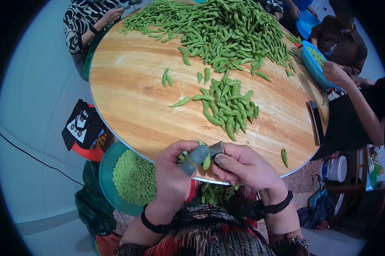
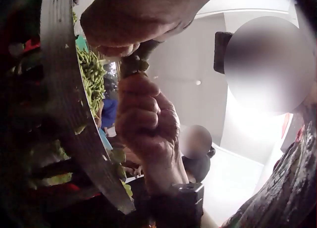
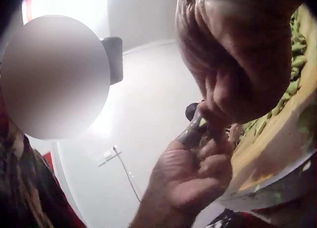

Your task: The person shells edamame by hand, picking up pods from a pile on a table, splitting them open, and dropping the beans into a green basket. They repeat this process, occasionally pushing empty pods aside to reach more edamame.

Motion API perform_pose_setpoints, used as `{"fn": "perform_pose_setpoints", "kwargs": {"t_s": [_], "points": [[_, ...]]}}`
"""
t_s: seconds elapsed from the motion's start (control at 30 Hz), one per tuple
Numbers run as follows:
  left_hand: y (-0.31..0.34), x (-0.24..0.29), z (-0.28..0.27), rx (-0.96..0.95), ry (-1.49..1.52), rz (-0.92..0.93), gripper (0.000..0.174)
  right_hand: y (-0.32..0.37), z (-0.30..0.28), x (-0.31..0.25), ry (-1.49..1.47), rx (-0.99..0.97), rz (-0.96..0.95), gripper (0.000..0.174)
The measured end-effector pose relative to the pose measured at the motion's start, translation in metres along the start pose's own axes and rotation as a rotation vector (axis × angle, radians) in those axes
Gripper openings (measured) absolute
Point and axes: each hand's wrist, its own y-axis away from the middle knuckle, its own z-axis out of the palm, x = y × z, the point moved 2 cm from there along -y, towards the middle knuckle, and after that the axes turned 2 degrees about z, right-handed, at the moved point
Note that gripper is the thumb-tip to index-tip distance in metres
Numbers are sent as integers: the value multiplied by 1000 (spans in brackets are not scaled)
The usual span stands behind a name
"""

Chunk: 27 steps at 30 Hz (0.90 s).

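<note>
Both hands meet at the near edge of the round wooden table, around a green soybean pod [image 1: 206,163]. My left hand [image 1: 173,175] pinches the pod and has a grey finger cover [image 1: 196,158] on its thumb; more green shows inside its curled fingers. From the other side, my right hand [image 1: 250,166] grips the pod between thumb and fingers, a dark ribbed cover [image 1: 217,148] on one finger. In the left wrist view the right hand [image 2: 146,114] has its fingers curled in. The right wrist view shows the left hand [image 3: 193,176] with its grey-covered thumb against the other hand's fingertips.
A small heap of pods [image 1: 228,104] lies on the wooden table [image 1: 133,85], with a big pile [image 1: 226,34] behind. Below left stands a teal basin [image 1: 107,187] of shelled beans. A phone [image 1: 316,123] lies at the right edge. Other people sit around, one beside a blue basin [image 1: 314,72].
</note>
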Motion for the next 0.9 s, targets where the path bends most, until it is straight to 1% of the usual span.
{"fn": "perform_pose_setpoints", "kwargs": {"t_s": [0.03,0.07,0.1,0.13,0.17,0.2,0.23,0.27,0.3,0.33,0.37,0.4,0.43,0.47,0.5,0.53,0.57,0.6,0.63,0.67,0.7,0.73,0.8,0.83,0.9], "points": [[-1,1,1,-6,-2,-5,22,0,1,2,-53,9,-6,22],[-1,2,1,-9,-77,13,21,0,3,4,-59,15,-7,22],[-1,4,2,-11,-152,32,21,1,5,7,-218,15,39,20],[-2,6,2,-17,-156,27,21,1,7,9,-377,14,83,19],[-4,7,3,-32,65,-76,20,1,8,8,-384,18,77,19],[-6,8,4,-46,285,-180,19,2,10,6,-451,28,108,17],[-9,7,0,-54,280,-185,19,3,11,5,-518,37,140,15],[-12,2,-5,-107,377,-277,16,3,10,5,-524,44,134,15],[-15,1,-5,-157,476,-368,16,4,9,4,-558,26,129,16],[-18,1,0,-163,474,-371,16,4,7,4,-590,5,123,17],[-20,2,6,-113,359,-352,15,2,6,7,-595,11,119,17],[-22,2,13,-64,245,-332,14,-1,1,10,-255,170,-64,16],[-23,-4,17,-67,246,-336,14,-1,-2,8,94,322,-239,16],[-26,-10,20,-88,-20,-179,14,-1,0,7,95,325,-241,16],[-28,-11,23,-105,-284,-19,14,1,1,0,405,479,-336,15],[-29,-11,27,-105,-282,-17,14,5,3,-7,718,627,-426,15],[-31,-11,30,-51,-235,-64,14,6,1,-13,749,637,-349,11],[-33,-11,32,4,-187,-112,14,3,-3,-12,752,636,-352,11],[-33,-12,34,8,-183,-104,14,0,-10,-8,690,651,-350,12],[-34,-14,35,31,-57,-172,15,-3,-15,-7,625,664,-350,12],[-33,-16,36,52,66,-240,16,-3,-18,-11,612,648,-270,13],[-34,-18,34,54,67,-234,16,-3,-19,-11,615,644,-274,13],[-34,-24,31,-2,170,-265,18,-4,-18,-12,728,728,-364,14],[-31,-24,34,0,169,-260,18,-5,-16,-11,729,724,-368,14],[-26,-24,42,82,214,-285,20,-5,-9,-10,966,868,-469,15]]}}
